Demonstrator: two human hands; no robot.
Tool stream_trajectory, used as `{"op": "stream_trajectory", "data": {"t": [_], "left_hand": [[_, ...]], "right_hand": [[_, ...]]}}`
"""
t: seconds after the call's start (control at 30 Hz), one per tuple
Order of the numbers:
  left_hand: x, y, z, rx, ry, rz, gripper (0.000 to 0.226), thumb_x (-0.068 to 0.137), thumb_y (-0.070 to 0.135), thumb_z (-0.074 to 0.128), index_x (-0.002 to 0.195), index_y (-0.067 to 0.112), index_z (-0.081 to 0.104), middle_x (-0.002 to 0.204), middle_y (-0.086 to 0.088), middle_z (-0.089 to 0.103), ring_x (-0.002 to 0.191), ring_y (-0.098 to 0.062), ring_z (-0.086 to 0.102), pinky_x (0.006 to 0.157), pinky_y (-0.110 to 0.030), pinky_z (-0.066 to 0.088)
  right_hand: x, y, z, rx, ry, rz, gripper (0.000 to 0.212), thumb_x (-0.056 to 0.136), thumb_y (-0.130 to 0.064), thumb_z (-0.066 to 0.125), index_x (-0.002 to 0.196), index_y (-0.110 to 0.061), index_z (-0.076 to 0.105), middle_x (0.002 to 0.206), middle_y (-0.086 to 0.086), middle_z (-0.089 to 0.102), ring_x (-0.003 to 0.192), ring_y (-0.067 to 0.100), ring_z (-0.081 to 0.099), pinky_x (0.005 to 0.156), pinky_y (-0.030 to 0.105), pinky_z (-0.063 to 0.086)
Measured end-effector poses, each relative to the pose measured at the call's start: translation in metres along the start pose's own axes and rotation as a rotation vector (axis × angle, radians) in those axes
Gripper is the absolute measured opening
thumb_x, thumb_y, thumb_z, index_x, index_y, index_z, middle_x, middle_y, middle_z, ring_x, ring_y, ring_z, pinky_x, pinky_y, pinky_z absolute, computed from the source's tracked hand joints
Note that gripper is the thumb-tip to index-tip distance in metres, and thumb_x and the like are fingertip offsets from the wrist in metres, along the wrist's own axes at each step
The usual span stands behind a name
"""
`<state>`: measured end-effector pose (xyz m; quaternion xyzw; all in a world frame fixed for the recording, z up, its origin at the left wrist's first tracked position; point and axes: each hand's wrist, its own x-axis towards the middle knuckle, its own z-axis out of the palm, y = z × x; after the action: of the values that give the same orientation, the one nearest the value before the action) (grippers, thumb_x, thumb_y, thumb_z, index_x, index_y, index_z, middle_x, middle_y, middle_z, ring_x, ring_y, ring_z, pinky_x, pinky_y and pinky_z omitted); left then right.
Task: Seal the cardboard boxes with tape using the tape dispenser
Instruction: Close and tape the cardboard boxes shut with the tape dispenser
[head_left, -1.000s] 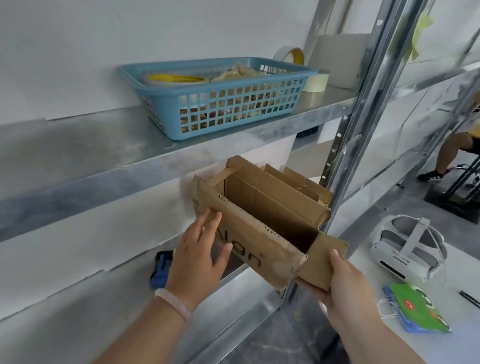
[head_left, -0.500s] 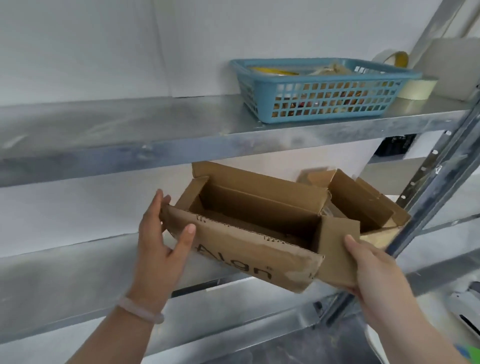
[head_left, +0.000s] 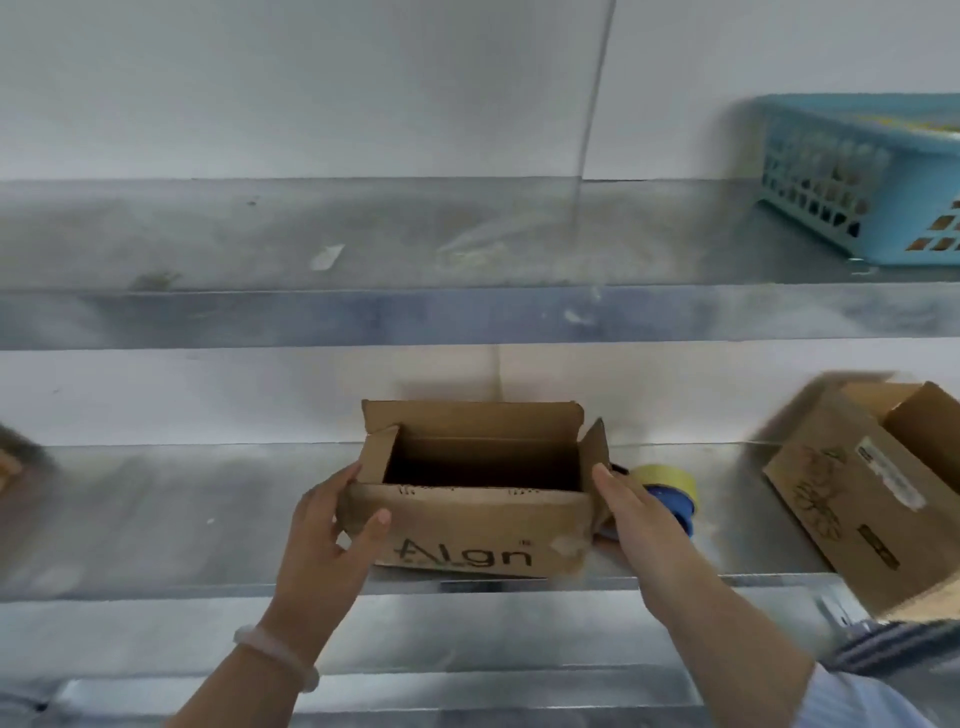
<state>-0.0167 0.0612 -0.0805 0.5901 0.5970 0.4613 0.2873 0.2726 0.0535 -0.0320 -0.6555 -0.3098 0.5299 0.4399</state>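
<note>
**On the lower shelf, right at the front lip: open box held at both ends**

Cardboard box (head_left: 467, 535) sits flaps-up on the lower shelf (head_left: 156, 519), its front bottom edge about on the lip. Plenty of bare shelf to its left. The tape dispenser (head_left: 670, 493) is just beside its right end, and a second box (head_left: 852, 499) further right pokes over the edge. The upper shelf (head_left: 363, 317) hangs overhead.

Left hand (head_left: 322, 545) grips the left corner, thumb on the front. Right hand (head_left: 639, 514) lies flat on the right end, fingers straight and together.
</note>
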Motion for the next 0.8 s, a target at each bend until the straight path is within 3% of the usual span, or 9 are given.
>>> {"op": "stream_trajectory", "data": {"t": [0.1, 0.17, 0.23, 0.33, 0.47, 0.57, 0.63, 0.7, 0.8], "left_hand": [[0.01, -0.021, -0.013, -0.043, -0.075, -0.022, 0.069, 0.077, 0.04, 0.064, 0.139, 0.043, 0.034, 0.129, 0.014, 0.048, 0.115, -0.003, 0.051, 0.088, -0.013, 0.05], [0.019, -0.029, -0.022, -0.085, -0.116, -0.05, 0.079, 0.075, 0.041, 0.067, 0.143, 0.048, 0.027, 0.126, 0.023, 0.052, 0.11, 0.001, 0.057, 0.08, -0.006, 0.049], [0.028, -0.035, -0.029, -0.053, -0.142, -0.058, 0.079, 0.073, 0.045, 0.067, 0.141, 0.051, 0.028, 0.115, 0.028, 0.058, 0.1, -0.005, 0.065, 0.078, -0.011, 0.051], [0.039, -0.04, -0.035, 0.058, -0.198, 0.024, 0.068, 0.072, 0.049, 0.064, 0.133, 0.054, 0.035, 0.093, 0.025, 0.06, 0.098, -0.004, 0.062, 0.083, -0.01, 0.047], [0.048, -0.038, -0.036, 0.212, -0.249, 0.101, 0.05, 0.071, 0.054, 0.063, 0.118, 0.044, 0.051, 0.113, 0.015, 0.056, 0.103, -0.01, 0.056, 0.084, -0.019, 0.049], [0.055, -0.038, -0.039, 0.143, -0.297, 0.035, 0.033, 0.071, 0.046, 0.068, 0.101, 0.051, 0.055, 0.118, 0.013, 0.058, 0.105, -0.011, 0.059, 0.08, -0.013, 0.047], [0.06, -0.041, -0.044, 0.132, -0.356, 0.011, 0.035, 0.076, 0.033, 0.072, 0.099, 0.058, 0.062, 0.127, 0.016, 0.056, 0.111, -0.005, 0.056, 0.083, -0.009, 0.042], [0.063, -0.041, -0.049, 0.162, -0.429, 0.019, 0.035, 0.079, 0.026, 0.074, 0.105, 0.049, 0.068, 0.133, 0.024, 0.049, 0.115, 0.004, 0.051, 0.082, -0.004, 0.039], [0.065, -0.04, -0.05, 0.155, -0.488, 0.041, 0.027, 0.078, 0.022, 0.075, 0.102, 0.035, 0.073, 0.123, 0.035, 0.056, 0.127, 0.006, 0.042, 0.097, -0.013, 0.037]], "right_hand": [[0.008, 0.019, 0.017, -0.049, -0.152, -0.174, 0.045, 0.08, -0.061, 0.063, 0.121, -0.046, 0.05, 0.105, -0.021, 0.068, 0.1, 0.001, 0.063, 0.082, 0.018, 0.052], [0.011, 0.03, 0.022, -0.08, -0.213, -0.33, 0.072, 0.075, -0.062, 0.072, 0.136, -0.047, 0.038, 0.116, -0.027, 0.064, 0.108, -0.005, 0.061, 0.078, 0.012, 0.052], [0.016, 0.04, 0.023, -0.119, -0.22, -0.374, 0.09, 0.063, -0.064, 0.079, 0.139, -0.053, 0.031, 0.122, -0.025, 0.06, 0.112, 0.0, 0.06, 0.08, 0.018, 0.055], [0.022, 0.048, 0.024, -0.257, -0.155, -0.418, 0.099, 0.053, -0.074, 0.079, 0.137, -0.063, 0.028, 0.126, -0.027, 0.056, 0.114, 0.002, 0.058, 0.088, 0.029, 0.055], [0.036, 0.042, 0.022, -0.458, -0.074, -0.504, 0.092, 0.055, -0.083, 0.067, 0.136, -0.066, 0.025, 0.125, -0.043, 0.042, 0.12, -0.013, 0.041, 0.091, 0.019, 0.042], [0.042, 0.035, 0.023, -0.449, -0.082, -0.524, 0.085, 0.058, -0.082, 0.067, 0.132, -0.068, 0.028, 0.125, -0.039, 0.045, 0.118, -0.014, 0.043, 0.084, 0.011, 0.046], [0.042, 0.034, 0.025, -0.367, -0.011, -0.536, 0.075, 0.06, -0.074, 0.071, 0.123, -0.07, 0.031, 0.125, -0.033, 0.045, 0.115, -0.006, 0.05, 0.084, 0.013, 0.05], [0.042, 0.035, 0.026, -0.299, 0.049, -0.576, 0.067, 0.06, -0.063, 0.074, 0.115, -0.067, 0.035, 0.118, -0.036, 0.049, 0.113, -0.002, 0.055, 0.083, 0.011, 0.051], [0.045, 0.037, 0.027, -0.462, 0.029, -0.635, 0.052, 0.064, -0.065, 0.068, 0.11, -0.052, 0.049, 0.12, -0.024, 0.055, 0.114, 0.002, 0.054, 0.093, 0.022, 0.05]]}}
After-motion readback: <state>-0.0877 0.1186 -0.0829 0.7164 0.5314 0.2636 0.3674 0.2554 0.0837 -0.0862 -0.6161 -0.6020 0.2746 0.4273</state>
